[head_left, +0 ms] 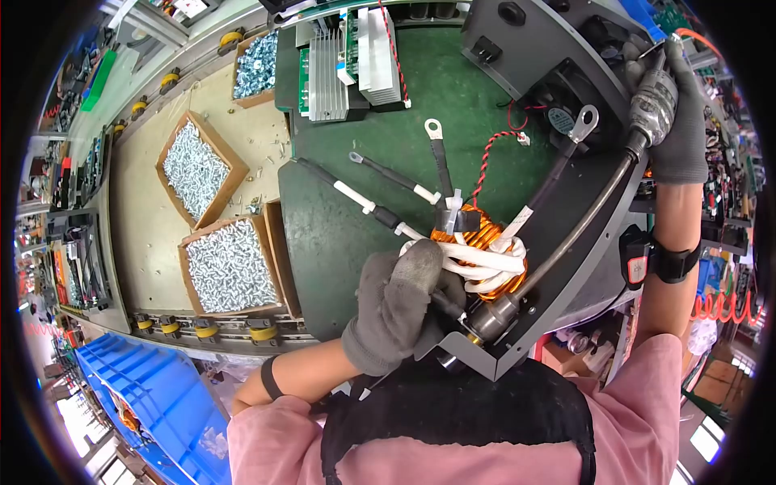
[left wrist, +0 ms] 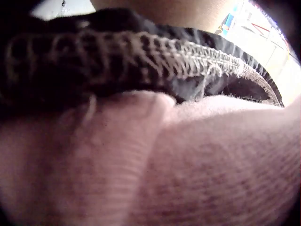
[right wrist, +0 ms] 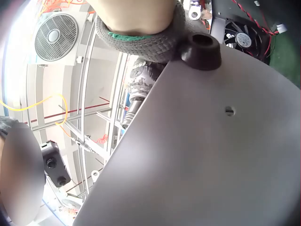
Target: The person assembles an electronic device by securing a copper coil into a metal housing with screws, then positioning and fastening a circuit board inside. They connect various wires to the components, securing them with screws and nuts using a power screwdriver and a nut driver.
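Note:
My gloved right hand [head_left: 683, 121] grips the body of a long-shafted power driver [head_left: 652, 105] at the upper right; glove cuff and driver [right wrist: 141, 77] also show in the right wrist view. Its shaft slants down to a large socket [head_left: 495, 317] at the corner of a dark grey metal chassis [head_left: 558, 311]. Beside the socket, my gloved left hand [head_left: 396, 295] has its thumb over a cable [head_left: 408, 233] with white sleeving; its other fingers are mostly hidden. Against the hand lies a copper-wound coil [head_left: 485, 234] wrapped with white leads, several ending in ring lugs [head_left: 434, 129].
Cardboard boxes of screws [head_left: 230, 267] stand at left on a beige board. Heat sinks [head_left: 327, 77] lie at the far edge of the green mat [head_left: 323, 267]. A fan [head_left: 562, 117] sits in the chassis. A blue crate [head_left: 153, 404] is at lower left. Pink cloth [left wrist: 150, 165] fills the left wrist view.

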The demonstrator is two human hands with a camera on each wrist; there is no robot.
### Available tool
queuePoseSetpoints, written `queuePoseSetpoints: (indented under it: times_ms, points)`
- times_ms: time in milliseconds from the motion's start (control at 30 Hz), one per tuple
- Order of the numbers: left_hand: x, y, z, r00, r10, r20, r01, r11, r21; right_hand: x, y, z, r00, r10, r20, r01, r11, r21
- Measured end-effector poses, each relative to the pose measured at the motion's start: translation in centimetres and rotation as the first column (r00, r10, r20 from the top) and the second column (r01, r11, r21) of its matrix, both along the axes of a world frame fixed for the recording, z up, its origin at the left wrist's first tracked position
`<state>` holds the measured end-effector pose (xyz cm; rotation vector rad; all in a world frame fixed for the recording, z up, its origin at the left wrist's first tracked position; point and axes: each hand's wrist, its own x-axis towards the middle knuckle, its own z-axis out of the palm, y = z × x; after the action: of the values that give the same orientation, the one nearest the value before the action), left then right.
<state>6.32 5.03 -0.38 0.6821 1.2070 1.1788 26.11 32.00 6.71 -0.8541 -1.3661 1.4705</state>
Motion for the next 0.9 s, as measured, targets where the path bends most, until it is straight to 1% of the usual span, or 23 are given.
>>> queuePoseSetpoints:
  times_ms: [33, 67, 100, 133, 167, 233, 267, 300, 367, 400, 433, 500, 533, 567, 600, 633, 667, 733, 767, 800, 833, 867, 900]
  points:
    - [-0.1, -0.1, -0.1, 1.0, -0.002, 0.003, 0.002, 1.0, 0.004, -0.6, -0.8, 0.3, 0.988, -0.155, 0.014, 0.156, 0.988, -0.002]
    - [-0.1, -0.2, -0.4, 0.998, 0.008, 0.068, -0.008, 1.0, 0.003, -0.1, -0.4, 0.2, 0.987, -0.159, 0.016, 0.159, 0.987, 0.004]
    - [-0.2, -0.3, -0.7, 0.991, 0.019, 0.133, -0.02, 1.0, 0.004, 0.8, 0.6, -0.3, 0.99, -0.092, -0.105, 0.087, 0.995, -0.051]
    - [-0.3, -0.5, -1.2, 0.991, 0.015, 0.134, -0.017, 1.0, 0.011, 1.2, 1.1, -0.7, 0.973, -0.03, -0.229, 0.008, 0.995, -0.097]
    - [-0.5, -0.9, -1.9, 0.977, 0.022, 0.211, -0.026, 0.999, 0.018, 1.4, 1.3, -0.9, 0.972, -0.034, -0.231, 0.014, 0.996, -0.088]
    - [-0.9, -1.1, -1.2, 0.96, 0.013, 0.281, -0.024, 0.999, 0.035, 1.6, 1.1, -1.3, 0.957, 0.093, -0.276, -0.116, 0.991, -0.07]
    - [-1.1, -1.3, -0.1, 0.995, 0.05, -0.085, -0.043, 0.995, 0.087, 1.4, 1.1, -1.5, 0.94, 0.105, -0.324, -0.144, 0.985, -0.099]
    - [-1.4, -1.5, 0.0, 0.959, 0.085, -0.272, -0.057, 0.992, 0.111, 0.7, 0.4, -1.4, 0.917, 0.104, -0.385, -0.168, 0.976, -0.138]
    - [-2.2, -2.3, -0.5, 0.925, 0.15, -0.349, -0.1, 0.982, 0.157, 0.2, 0.4, -1.8, 0.89, 0.166, -0.426, -0.23, 0.968, -0.103]
    - [-2.8, -2.9, -0.7, 0.915, 0.182, -0.361, -0.129, 0.978, 0.165, -0.7, -0.5, -1.7, 0.906, 0.111, -0.408, -0.161, 0.983, -0.092]
    - [-3.6, -3.3, -1.0, 0.88, 0.204, -0.428, -0.133, 0.973, 0.19, -1.6, -1.1, -2.0, 0.889, 0.087, -0.45, -0.149, 0.983, -0.105]
    - [-5.6, -4.5, -1.9, 0.843, 0.228, -0.487, -0.154, 0.97, 0.187, -2.6, -1.9, -1.6, 0.929, 0.083, -0.361, -0.117, 0.99, -0.073]
    - [-6.5, -5.2, -2.3, 0.832, 0.239, -0.5, -0.174, 0.969, 0.175, -6.1, -6.0, 0.6, 0.87, -0.143, -0.472, 0.067, 0.982, -0.174]
    - [-7.4, -6.0, -2.5, 0.861, 0.275, -0.427, -0.249, 0.961, 0.118, -6.1, -7.1, 1.8, 0.863, -0.139, -0.485, 0.062, 0.983, -0.171]
    - [-8.3, -6.7, -2.7, 0.879, 0.323, -0.352, -0.323, 0.944, 0.058, -6.1, -7.8, 2.7, 0.845, -0.102, -0.525, 0.111, 0.994, -0.014]
    - [-9.0, -7.3, -1.4, 0.9, 0.351, -0.259, -0.356, 0.934, 0.026, -6.1, -8.3, 3.7, 0.828, -0.059, -0.558, 0.165, 0.976, 0.141]
    - [-9.9, -8.1, -0.8, 0.906, 0.341, -0.252, -0.349, 0.937, 0.016, -5.6, -8.7, 5.2, 0.763, 0.037, -0.645, 0.15, 0.961, 0.232]
    - [-11.9, -9.6, -0.1, 0.865, 0.356, -0.353, -0.366, 0.93, 0.041, -2.4, -8.8, 8.3, 0.695, 0.141, -0.705, 0.161, 0.925, 0.344]
    - [-13.0, -10.2, 0.1, 0.805, 0.378, -0.456, -0.388, 0.918, 0.077, 0.8, -8.6, 9.6, 0.817, 0.156, -0.555, 0.125, 0.891, 0.435]
    - [-14.7, -10.9, 1.3, 0.737, 0.272, -0.619, -0.288, 0.955, 0.076, 2.0, -9.5, 10.7, 0.809, 0.096, -0.579, 0.215, 0.87, 0.444]
    - [-16.0, -11.5, 3.2, 0.628, 0.168, -0.76, -0.19, 0.98, 0.06, 3.2, -10.4, 11.8, 0.797, 0.033, -0.603, 0.304, 0.841, 0.447]
    - [-16.3, -11.8, 4.8, 0.484, 0.236, -0.843, -0.27, 0.956, 0.113, 4.3, -11.4, 12.9, 0.779, -0.033, -0.626, 0.392, 0.805, 0.445]
    - [-16.2, -12.2, 6.2, 0.318, 0.292, -0.902, -0.346, 0.922, 0.176, 6.3, -10.8, 13.1, 0.805, 0.0, -0.593, 0.365, 0.788, 0.496]
